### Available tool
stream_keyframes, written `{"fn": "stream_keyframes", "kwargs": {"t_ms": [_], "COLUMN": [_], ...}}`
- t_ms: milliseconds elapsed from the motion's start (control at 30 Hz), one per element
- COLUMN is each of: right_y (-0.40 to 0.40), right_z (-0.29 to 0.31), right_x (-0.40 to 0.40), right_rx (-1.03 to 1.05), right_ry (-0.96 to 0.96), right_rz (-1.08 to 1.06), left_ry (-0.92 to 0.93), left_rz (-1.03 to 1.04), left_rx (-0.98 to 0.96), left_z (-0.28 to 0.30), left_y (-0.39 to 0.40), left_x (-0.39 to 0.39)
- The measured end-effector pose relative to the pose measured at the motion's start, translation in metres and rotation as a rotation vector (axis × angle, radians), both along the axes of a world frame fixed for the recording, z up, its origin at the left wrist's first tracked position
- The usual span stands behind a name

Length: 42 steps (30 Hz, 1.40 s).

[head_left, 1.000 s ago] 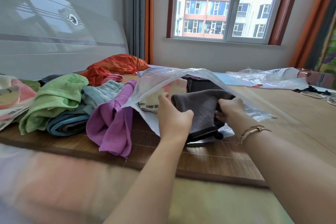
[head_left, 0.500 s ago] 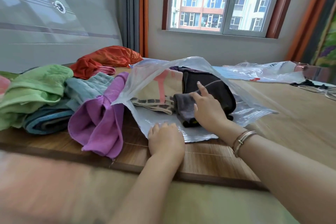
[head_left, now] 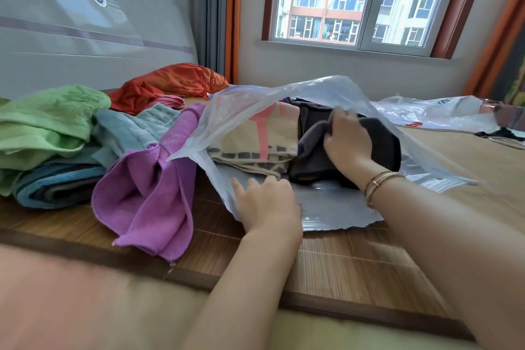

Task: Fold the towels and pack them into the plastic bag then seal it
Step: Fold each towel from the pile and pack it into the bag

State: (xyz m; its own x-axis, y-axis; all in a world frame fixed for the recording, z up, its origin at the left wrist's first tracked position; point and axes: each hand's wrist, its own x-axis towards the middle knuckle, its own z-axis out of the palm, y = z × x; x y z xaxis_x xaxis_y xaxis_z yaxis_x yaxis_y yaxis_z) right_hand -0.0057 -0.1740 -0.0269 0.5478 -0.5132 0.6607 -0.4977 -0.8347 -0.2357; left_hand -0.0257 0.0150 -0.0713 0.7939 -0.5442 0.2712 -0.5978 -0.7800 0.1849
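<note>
Your right hand (head_left: 348,139) has pushed the dark grey towel (head_left: 312,150) deeper into the plastic bag (head_left: 284,99), still gripping it; your left hand (head_left: 267,202) now presses the bag's lower flap flat.

The plastic bag (head_left: 284,105) gapes toward the viewer; folded towels fill its back, the purple towel (head_left: 150,193) crowds its left.

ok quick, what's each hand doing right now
Left hand: open, fingers flat on the lower sheet of the plastic bag.
Right hand: inside the bag, fingers curled on the dark grey towel.
</note>
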Motion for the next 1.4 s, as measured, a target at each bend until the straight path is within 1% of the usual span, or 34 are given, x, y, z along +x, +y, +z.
{"fn": "stream_keyframes", "kwargs": {"t_ms": [33, 67, 133, 200, 267, 300, 367, 433, 533, 633, 767, 833, 933, 1033, 1100, 1167, 1233, 1300, 1400], "right_y": [-0.003, -0.004, 0.001, 0.008, 0.012, 0.011, 0.004, -0.002, -0.005, -0.010, -0.024, -0.030, -0.033, -0.032, -0.026, -0.007, 0.021, 0.052, 0.097], "right_z": [0.002, 0.003, -0.005, -0.021, -0.035, -0.039, -0.043, -0.045, -0.048, -0.049, -0.043, -0.042, -0.041, -0.030, -0.023, -0.020, -0.022, -0.025, -0.023], "right_x": [0.002, 0.005, 0.010, 0.014, 0.011, 0.007, 0.001, 0.001, 0.019, 0.049, 0.089, 0.099, 0.093, 0.063, 0.037, 0.010, -0.016, -0.042, -0.073], "right_rx": [0.038, 0.084, 0.132, 0.038, -0.038, -0.027, 0.069, 0.141, 0.148, 0.127, 0.127, 0.142, 0.131, 0.126, 0.074, 0.033, 0.020, -0.022, -0.076], "right_ry": [-0.106, -0.122, 0.030, 0.214, 0.368, 0.426, 0.520, 0.578, 0.607, 0.630, 0.721, 0.725, 0.728, 0.751, 0.770, 0.764, 0.707, 0.620, 0.445], "right_rz": [0.004, 0.008, 0.044, 0.053, -0.002, -0.027, -0.031, 0.007, 0.043, -0.008, -0.119, -0.142, -0.090, 0.019, 0.033, 0.019, 0.064, 0.138, 0.236], "left_ry": [-0.002, 0.002, 0.043, 0.109, 0.159, 0.165, 0.167, 0.174, 0.169, 0.156, 0.158, 0.160, 0.147, 0.149, 0.153, 0.138, 0.084, 0.041, 0.073], "left_rz": [-0.013, -0.026, -0.050, -0.057, -0.066, -0.073, -0.080, -0.089, -0.099, -0.097, -0.087, -0.080, -0.074, -0.072, -0.068, -0.078, -0.107, -0.135, -0.103], "left_rx": [-0.004, -0.006, 0.016, 0.033, 0.057, 0.086, 0.147, 0.175, 0.198, 0.219, 0.211, 0.200, 0.201, 0.189, 0.168, 0.091, -0.029, -0.153, -0.359], "left_z": [-0.002, -0.003, -0.007, -0.011, -0.016, -0.019, -0.022, -0.023, -0.023, -0.025, -0.028, -0.030, -0.031, -0.030, -0.026, -0.022, -0.016, -0.008, 0.006], "left_y": [-0.001, -0.002, -0.003, -0.003, -0.002, -0.002, -0.001, -0.001, 0.000, 0.000, -0.001, -0.001, -0.001, -0.001, 0.001, 0.006, 0.014, 0.026, 0.053], "left_x": [0.001, 0.002, 0.004, 0.005, 0.006, 0.006, 0.006, 0.007, 0.007, 0.007, 0.007, 0.007, 0.006, 0.006, 0.004, -0.002, -0.011, -0.021, -0.038]}}
